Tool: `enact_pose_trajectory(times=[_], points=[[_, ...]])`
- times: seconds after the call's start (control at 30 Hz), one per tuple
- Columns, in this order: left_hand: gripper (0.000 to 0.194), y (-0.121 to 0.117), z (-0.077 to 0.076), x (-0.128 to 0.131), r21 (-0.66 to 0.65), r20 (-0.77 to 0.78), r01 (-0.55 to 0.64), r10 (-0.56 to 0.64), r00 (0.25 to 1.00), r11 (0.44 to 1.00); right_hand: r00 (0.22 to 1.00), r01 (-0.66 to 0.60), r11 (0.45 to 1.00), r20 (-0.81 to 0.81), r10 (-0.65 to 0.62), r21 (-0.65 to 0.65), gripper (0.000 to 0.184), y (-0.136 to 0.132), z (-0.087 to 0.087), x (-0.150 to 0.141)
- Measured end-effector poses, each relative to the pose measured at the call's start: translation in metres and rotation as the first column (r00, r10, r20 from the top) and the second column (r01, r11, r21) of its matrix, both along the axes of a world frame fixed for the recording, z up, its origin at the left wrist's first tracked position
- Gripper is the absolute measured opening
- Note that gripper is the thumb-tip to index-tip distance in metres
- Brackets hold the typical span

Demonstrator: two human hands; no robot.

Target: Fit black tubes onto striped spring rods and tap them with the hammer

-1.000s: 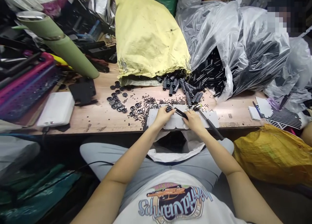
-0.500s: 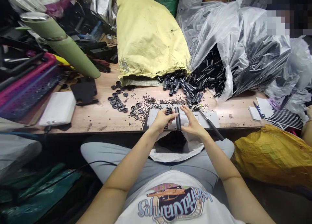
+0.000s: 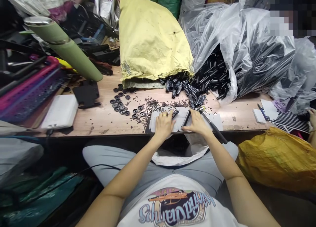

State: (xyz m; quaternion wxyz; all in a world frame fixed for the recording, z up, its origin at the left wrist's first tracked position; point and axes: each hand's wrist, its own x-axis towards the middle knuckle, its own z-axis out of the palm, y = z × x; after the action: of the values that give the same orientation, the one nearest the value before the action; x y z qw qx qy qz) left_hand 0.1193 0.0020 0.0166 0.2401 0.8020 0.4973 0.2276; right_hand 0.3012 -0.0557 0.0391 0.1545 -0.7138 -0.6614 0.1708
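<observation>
My left hand (image 3: pixel 163 125) is closed around a black piece with a white checkered pattern (image 3: pixel 175 113), low over the pale sheet (image 3: pixel 155 116) at the bench's front edge. Much of that piece is hidden by the fingers. To its right, my right hand (image 3: pixel 198 124) grips a smooth black tube (image 3: pixel 186 118) between thumb and fingers, tilted over the same sheet. A hammer (image 3: pixel 214 126) with a dark handle lies just beyond the right hand. Tiny dark rings (image 3: pixel 158 103) are scattered behind both hands.
Checkered pieces (image 3: pixel 195 97) spill from a yellow sack (image 3: pixel 153 39). Black tubes (image 3: pixel 213 73) fill a clear plastic bag (image 3: pixel 232 32). Several round black discs (image 3: pixel 119 105), a white box (image 3: pixel 59 111) and a green bottle (image 3: pixel 71 57) are at left. Another person's hand (image 3: pixel 313 118) shows at far right.
My hands have moved apart and lowered toward the sheet. The tube has shifted right and tilted; the checkered piece has turned from upright to slanting.
</observation>
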Motion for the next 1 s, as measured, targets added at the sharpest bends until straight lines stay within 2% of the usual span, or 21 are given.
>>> enact_pose_trajectory(times=[0.07, 0.1, 0.23, 0.33, 0.4, 0.5, 0.57, 0.63, 0.7, 0.8, 0.9, 1.0], points=[[0.037, -0.01, -0.003, -0.015, 0.062, -0.13, -0.006, 0.014, 0.991, 0.998, 1.0, -0.005, 0.999, -0.002, 0.005, -0.043, 0.105, -0.002, -0.004, 0.002], [0.036, -0.013, -0.002, -0.023, 0.067, -0.12, 0.014, -0.006, 0.993, 0.998, 1.0, -0.026, 0.998, -0.009, 0.025, -0.05, 0.102, -0.002, -0.004, 0.003], [0.023, -0.005, 0.008, -0.039, 0.071, 0.138, 0.117, -0.126, 0.982, 0.991, 0.997, -0.079, 0.996, -0.025, 0.078, -0.048, 0.092, 0.002, -0.002, -0.001], [0.02, 0.013, 0.009, -0.025, -0.009, 0.35, 0.148, -0.135, 0.927, 0.989, 0.996, -0.089, 0.995, -0.023, 0.088, -0.048, 0.087, 0.009, 0.0, -0.004], [0.028, 0.021, 0.005, -0.007, -0.139, 0.528, 0.169, -0.072, 0.846, 0.976, 0.995, -0.093, 0.995, -0.039, 0.091, -0.047, 0.087, 0.012, -0.001, -0.004], [0.04, 0.025, 0.001, 0.018, -0.353, 0.764, 0.249, 0.124, 0.633, 0.902, 0.991, -0.08, 0.997, -0.109, 0.078, -0.017, 0.101, 0.008, -0.002, 0.0], [0.044, 0.023, 0.005, 0.026, -0.445, 0.833, 0.313, 0.258, 0.49, 0.839, 0.983, -0.064, 0.998, -0.169, 0.068, 0.027, 0.112, 0.002, -0.002, 0.003], [0.044, 0.02, 0.014, 0.026, -0.493, 0.846, 0.358, 0.341, 0.409, 0.793, 0.973, -0.05, 0.995, -0.22, 0.067, 0.085, 0.116, -0.005, -0.001, 0.004], [0.044, 0.017, 0.025, 0.023, -0.506, 0.848, 0.385, 0.363, 0.387, 0.772, 0.962, -0.052, 0.986, -0.256, 0.092, 0.159, 0.115, -0.01, 0.002, 0.002], [0.051, 0.012, 0.036, 0.019, -0.527, 0.835, 0.411, 0.365, 0.411, 0.744, 0.938, -0.115, 0.951, -0.285, 0.199, 0.287, 0.113, -0.013, 0.007, -0.003], [0.055, 0.007, 0.038, 0.018, -0.564, 0.81, 0.421, 0.379, 0.447, 0.71, 0.897, -0.182, 0.905, -0.312, 0.313, 0.385, 0.114, -0.011, 0.011, -0.01], [0.048, 0.002, 0.036, 0.021, -0.596, 0.794, 0.414, 0.428, 0.432, 0.687, 0.852, -0.224, 0.862, -0.338, 0.4, 0.455, 0.113, -0.008, 0.013, -0.016]])
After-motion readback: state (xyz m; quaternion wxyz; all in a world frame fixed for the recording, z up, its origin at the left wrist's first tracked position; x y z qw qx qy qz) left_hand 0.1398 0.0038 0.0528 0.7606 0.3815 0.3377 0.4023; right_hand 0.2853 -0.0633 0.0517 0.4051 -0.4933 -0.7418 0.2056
